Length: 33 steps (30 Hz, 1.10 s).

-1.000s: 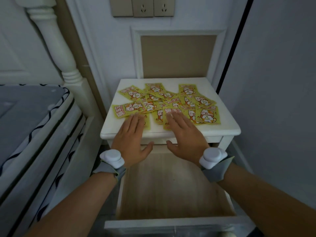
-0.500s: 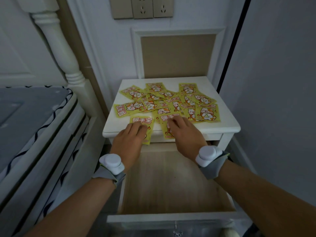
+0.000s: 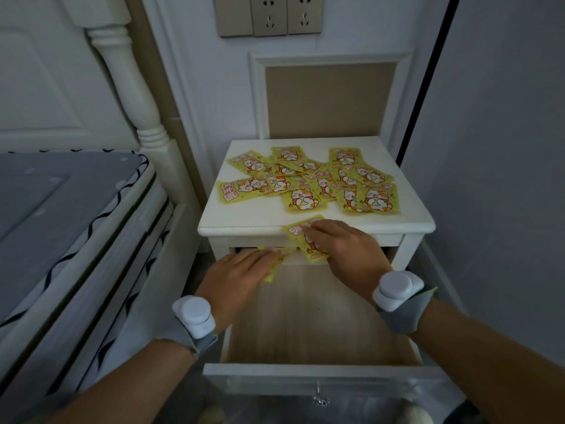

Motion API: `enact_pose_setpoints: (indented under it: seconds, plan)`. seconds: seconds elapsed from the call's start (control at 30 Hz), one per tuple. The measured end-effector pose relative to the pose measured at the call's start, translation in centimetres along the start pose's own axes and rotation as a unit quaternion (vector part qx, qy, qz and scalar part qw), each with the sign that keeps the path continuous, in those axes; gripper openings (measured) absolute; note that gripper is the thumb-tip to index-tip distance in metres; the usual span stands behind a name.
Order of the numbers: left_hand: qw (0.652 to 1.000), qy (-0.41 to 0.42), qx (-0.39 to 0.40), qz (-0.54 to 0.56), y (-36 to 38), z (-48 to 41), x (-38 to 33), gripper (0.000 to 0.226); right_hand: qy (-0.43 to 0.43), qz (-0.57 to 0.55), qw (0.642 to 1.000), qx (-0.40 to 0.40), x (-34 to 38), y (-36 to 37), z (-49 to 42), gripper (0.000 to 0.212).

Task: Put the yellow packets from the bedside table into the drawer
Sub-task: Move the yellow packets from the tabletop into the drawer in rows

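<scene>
Several yellow packets (image 3: 308, 182) with cartoon cats lie spread over the white bedside table (image 3: 244, 221). Its drawer (image 3: 318, 325) is pulled out below, and the wooden bottom I can see is bare. My right hand (image 3: 345, 249) presses on one yellow packet (image 3: 301, 237) that hangs over the table's front edge. My left hand (image 3: 241, 276) is lower, over the back of the drawer, with another yellow packet (image 3: 275, 261) under its fingers, blurred and mostly hidden.
A bed (image 3: 61, 228) with a grey mattress and a white post (image 3: 134, 96) stands close on the left. A grey wall (image 3: 495, 179) closes the right side. Wall sockets (image 3: 269, 13) are above the table. The drawer front (image 3: 318, 384) sticks out toward me.
Both hands have slid back toward me, each dragging a packet off the pile. The left packet has gone past the table edge over the drawer; the right one overhangs the edge.
</scene>
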<state>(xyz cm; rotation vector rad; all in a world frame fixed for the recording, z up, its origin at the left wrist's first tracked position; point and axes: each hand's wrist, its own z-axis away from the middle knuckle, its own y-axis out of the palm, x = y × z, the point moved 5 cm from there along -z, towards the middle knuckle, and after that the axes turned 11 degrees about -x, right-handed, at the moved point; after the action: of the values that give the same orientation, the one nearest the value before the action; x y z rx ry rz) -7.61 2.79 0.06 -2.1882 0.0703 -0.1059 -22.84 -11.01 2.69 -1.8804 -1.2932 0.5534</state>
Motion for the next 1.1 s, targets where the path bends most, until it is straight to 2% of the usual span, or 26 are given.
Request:
enact_pose_setpoints:
  seconds: [0.17,0.3,0.57,0.73,0.97,1.1]
  plan:
    - [0.996,-0.001,0.084,-0.015,4.9,0.7,0.1,0.036,-0.030,-0.003,1.000,-0.006,1.4,-1.6,1.2,0.056]
    - [0.990,0.003,0.130,-0.053,8.5,1.1,0.7,0.053,-0.040,0.028,0.999,0.016,2.0,-0.8,2.4,0.055]
    - [0.974,-0.027,0.202,-0.103,13.6,1.7,1.6,0.032,-0.020,0.018,0.980,0.198,0.7,6.9,5.5,0.052]
    - [0.973,-0.030,0.213,-0.082,15.5,2.6,2.3,0.027,-0.004,0.033,0.973,0.229,1.1,10.6,5.7,0.047]
    - [0.965,-0.051,0.246,-0.069,16.4,3.9,2.6,0.031,-0.011,0.000,0.959,0.283,1.6,14.3,7.1,0.043]
    - [0.969,-0.053,0.235,-0.053,15.6,4.0,2.6,0.049,0.016,-0.006,0.954,0.299,1.3,15.2,7.1,0.053]
